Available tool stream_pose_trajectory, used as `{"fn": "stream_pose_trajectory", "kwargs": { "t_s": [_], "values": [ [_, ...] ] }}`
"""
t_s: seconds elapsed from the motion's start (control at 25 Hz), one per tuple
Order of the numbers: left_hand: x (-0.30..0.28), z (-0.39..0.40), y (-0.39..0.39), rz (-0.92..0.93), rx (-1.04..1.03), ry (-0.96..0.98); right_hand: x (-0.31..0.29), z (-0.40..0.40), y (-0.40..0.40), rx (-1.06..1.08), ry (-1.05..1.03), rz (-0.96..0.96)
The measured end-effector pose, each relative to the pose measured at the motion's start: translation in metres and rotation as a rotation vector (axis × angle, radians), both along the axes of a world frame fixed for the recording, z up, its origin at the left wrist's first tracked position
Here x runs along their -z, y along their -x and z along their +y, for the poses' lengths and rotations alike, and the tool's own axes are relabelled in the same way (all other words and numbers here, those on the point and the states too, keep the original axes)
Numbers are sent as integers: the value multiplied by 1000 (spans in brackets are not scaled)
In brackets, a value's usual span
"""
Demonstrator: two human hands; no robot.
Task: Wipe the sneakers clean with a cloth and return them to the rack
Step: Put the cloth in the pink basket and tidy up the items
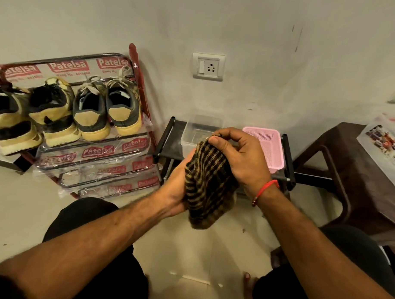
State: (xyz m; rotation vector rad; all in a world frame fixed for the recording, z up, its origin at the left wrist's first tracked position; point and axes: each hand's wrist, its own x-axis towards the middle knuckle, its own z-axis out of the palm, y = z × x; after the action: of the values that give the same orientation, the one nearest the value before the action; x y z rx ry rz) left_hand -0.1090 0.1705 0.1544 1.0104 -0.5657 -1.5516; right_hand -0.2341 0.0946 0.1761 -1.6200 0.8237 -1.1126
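A brown and black checked cloth [207, 190] hangs bunched between both hands above the floor. My left hand [175, 188] cups it from below and the left. My right hand [241, 157] pinches its top edge between thumb and fingers. On the left, a red metal rack [136, 64] wrapped in printed plastic carries two pairs of sneakers on its top shelf, heels toward me: a grey pair with tan heels [108, 108] and a darker yellow-soled pair [36, 119] to the left of it. Both hands are well right of the rack.
A low black stand [168, 137] beyond my hands bears a clear plastic box [199, 129] and a pink basket [270, 145]. A dark brown table [339, 158] with a printed bag [385, 142] is at the right. A wall socket [208, 66] is on the wall above.
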Motion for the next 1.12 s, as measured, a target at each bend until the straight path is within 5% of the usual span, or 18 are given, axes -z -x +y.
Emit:
{"fn": "stream_pose_trajectory", "kwargs": {
  "t_s": [0.2, 0.32, 0.44, 0.56, 0.64, 0.76, 1.12],
  "values": [
    [13, -6, 4, 15, 46, 89, 19, -5, -4, -22, -58, 65],
    [13, -14, -8, -215, -32, 192, 11, -4, 0, -103, -88, 2],
    [12, -26, -42, -521, -345, 214, 10, -14, 9, 110, -1, 28],
    [22, -35, -83, -723, -595, -52, 27, -40, 28, 417, -129, 29],
    [30, -34, -88, -888, -547, -148, 38, -49, 35, 490, -252, 47],
    [29, -28, -69, -1003, -402, -32, 40, -36, 21, 413, -451, -14],
    [34, -17, -33, -856, -105, 206, 37, 3, -9, 35, -508, -4]
  ]
}}
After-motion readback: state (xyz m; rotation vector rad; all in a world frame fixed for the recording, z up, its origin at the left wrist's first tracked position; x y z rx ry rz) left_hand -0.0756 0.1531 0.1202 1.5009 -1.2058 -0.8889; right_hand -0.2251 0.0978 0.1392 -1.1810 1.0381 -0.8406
